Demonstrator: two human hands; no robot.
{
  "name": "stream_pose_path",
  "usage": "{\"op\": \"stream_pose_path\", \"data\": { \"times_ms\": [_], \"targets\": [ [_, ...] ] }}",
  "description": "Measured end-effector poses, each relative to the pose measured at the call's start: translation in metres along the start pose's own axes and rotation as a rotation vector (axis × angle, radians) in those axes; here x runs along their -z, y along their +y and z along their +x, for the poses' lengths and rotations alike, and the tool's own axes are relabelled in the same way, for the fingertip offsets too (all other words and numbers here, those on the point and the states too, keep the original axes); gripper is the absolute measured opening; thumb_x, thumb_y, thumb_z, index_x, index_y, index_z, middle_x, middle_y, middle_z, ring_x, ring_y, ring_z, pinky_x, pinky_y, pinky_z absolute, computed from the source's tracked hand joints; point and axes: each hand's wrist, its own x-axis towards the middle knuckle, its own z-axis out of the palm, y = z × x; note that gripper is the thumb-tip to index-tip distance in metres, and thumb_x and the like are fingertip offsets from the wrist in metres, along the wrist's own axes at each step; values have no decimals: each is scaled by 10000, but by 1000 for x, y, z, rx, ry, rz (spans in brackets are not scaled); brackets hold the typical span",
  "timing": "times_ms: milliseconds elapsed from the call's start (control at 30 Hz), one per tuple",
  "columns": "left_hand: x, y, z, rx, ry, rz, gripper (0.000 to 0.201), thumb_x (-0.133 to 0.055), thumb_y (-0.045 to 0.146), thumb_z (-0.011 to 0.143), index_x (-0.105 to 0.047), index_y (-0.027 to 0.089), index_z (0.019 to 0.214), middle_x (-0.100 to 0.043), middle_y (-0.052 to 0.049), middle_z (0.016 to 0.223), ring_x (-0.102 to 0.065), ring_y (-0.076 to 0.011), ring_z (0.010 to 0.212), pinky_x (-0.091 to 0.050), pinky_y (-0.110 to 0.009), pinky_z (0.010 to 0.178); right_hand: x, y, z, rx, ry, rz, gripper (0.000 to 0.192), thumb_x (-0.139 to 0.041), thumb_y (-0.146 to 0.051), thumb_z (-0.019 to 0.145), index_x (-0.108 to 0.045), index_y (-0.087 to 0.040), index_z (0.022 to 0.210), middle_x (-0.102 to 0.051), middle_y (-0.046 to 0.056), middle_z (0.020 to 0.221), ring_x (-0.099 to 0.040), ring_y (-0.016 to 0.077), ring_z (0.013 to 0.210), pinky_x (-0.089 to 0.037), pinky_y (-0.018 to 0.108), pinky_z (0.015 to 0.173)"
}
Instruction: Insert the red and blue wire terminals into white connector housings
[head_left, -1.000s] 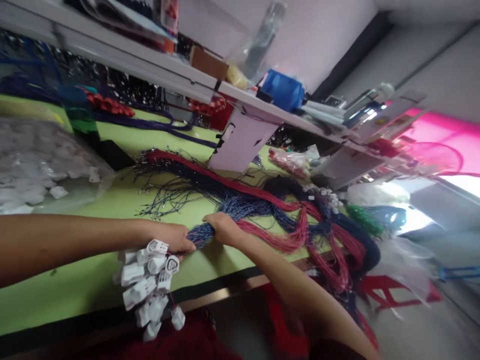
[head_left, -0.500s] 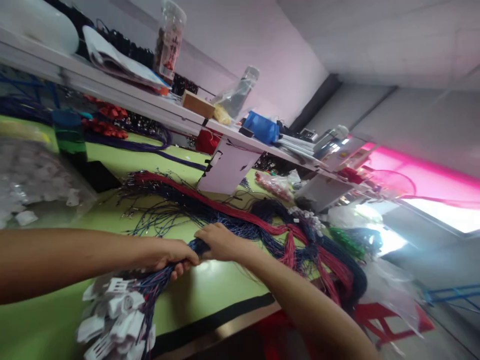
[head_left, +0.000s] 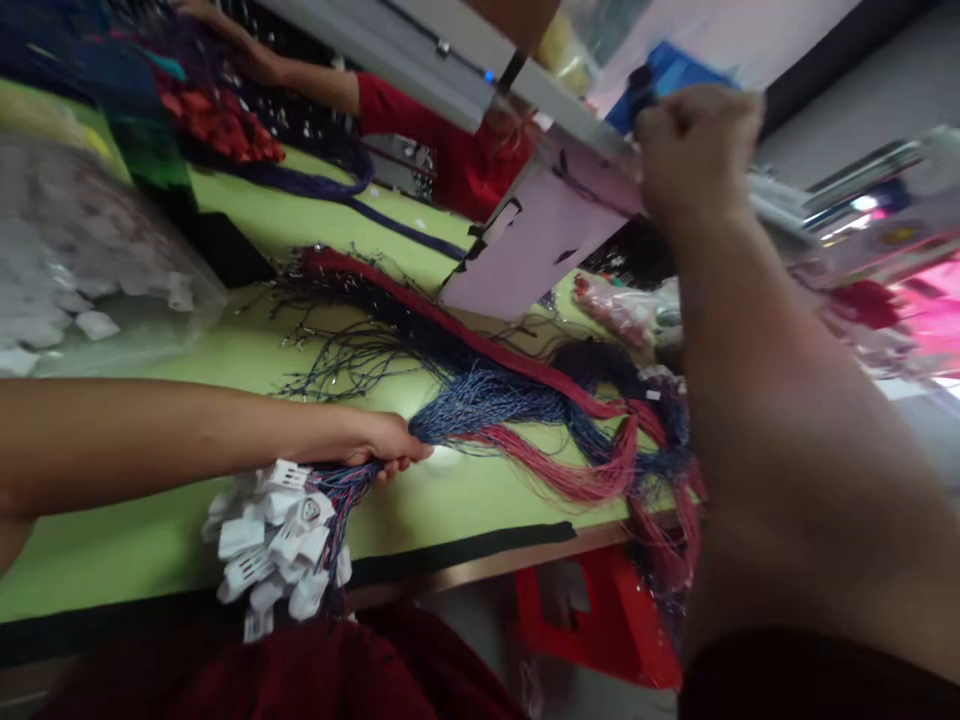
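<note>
My left hand [head_left: 391, 440] is closed round a bundle of thin blue and red wires [head_left: 487, 402] above the green table [head_left: 225, 420]. White plastic connectors [head_left: 281, 540] hang in a cluster from the near end of that bundle, by the table's front edge. The far end fans out to the right and lies among more blue and red wires [head_left: 517, 355]. My right hand [head_left: 694, 150] is raised at the shelf, with its fingers curled against a small black object [head_left: 642, 88]. A blue box [head_left: 686, 68] sits just behind it.
At the left lies a clear bag of white connectors [head_left: 67, 270], beside a dark flat object [head_left: 232, 250]. A pale divider [head_left: 540, 235] supports the shelf [head_left: 592, 130]. Across the table a person in a red sleeve [head_left: 405, 115] reaches left. Below stands a red stool [head_left: 600, 620].
My right hand has left the wire bundle and risen to the shelf, at the black object. My left hand keeps hold of the bundle. The view has turned, and a person across the table now shows.
</note>
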Motion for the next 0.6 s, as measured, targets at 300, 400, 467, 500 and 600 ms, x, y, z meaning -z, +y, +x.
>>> {"op": "stream_pose_path", "data": {
  "times_ms": [300,400,467,500,600],
  "targets": [
    [-1,0,-2,200,35,-99,288,-629,162,796,-526,167,527,-459,31,394,-398,-87,366,-350,-234,426,14,-126,-237,-280,-872,632,289,-520,-323,918,-617,-199,676,-620,4,688,-580,129,649,-460,259,614],
    [-5,-1,-2,203,44,-114,200,-618,173,830,-581,158,634,-561,6,464,-477,-103,396,-418,-245,482,-1,-124,-260,-564,-943,661,266,-472,-285,911,-604,-191,700,-609,-3,639,-552,124,615,-436,246,589],
    [-11,-1,-2,194,68,-116,158,-608,192,853,-583,159,701,-604,-8,505,-524,-119,425,-451,-260,513,-10,-120,-257,-672,-937,692,223,-495,-274,882,-617,-185,718,-620,-5,641,-542,120,613,-425,238,592],
    [-13,-1,-2,186,86,-114,163,-601,197,860,-569,162,704,-593,-4,496,-529,-122,430,-452,-260,512,-14,-118,-253,-705,-938,706,224,-506,-277,873,-615,-182,702,-606,-12,613,-520,112,587,-406,230,574],
    [-18,2,-6,164,136,-115,230,-591,183,857,-502,186,645,-471,41,421,-457,-104,400,-425,-246,479,-21,-118,-239,-787,-972,723,303,-515,-290,873,-597,-173,606,-503,-40,493,-403,79,475,-301,214,487]
  ]
}}
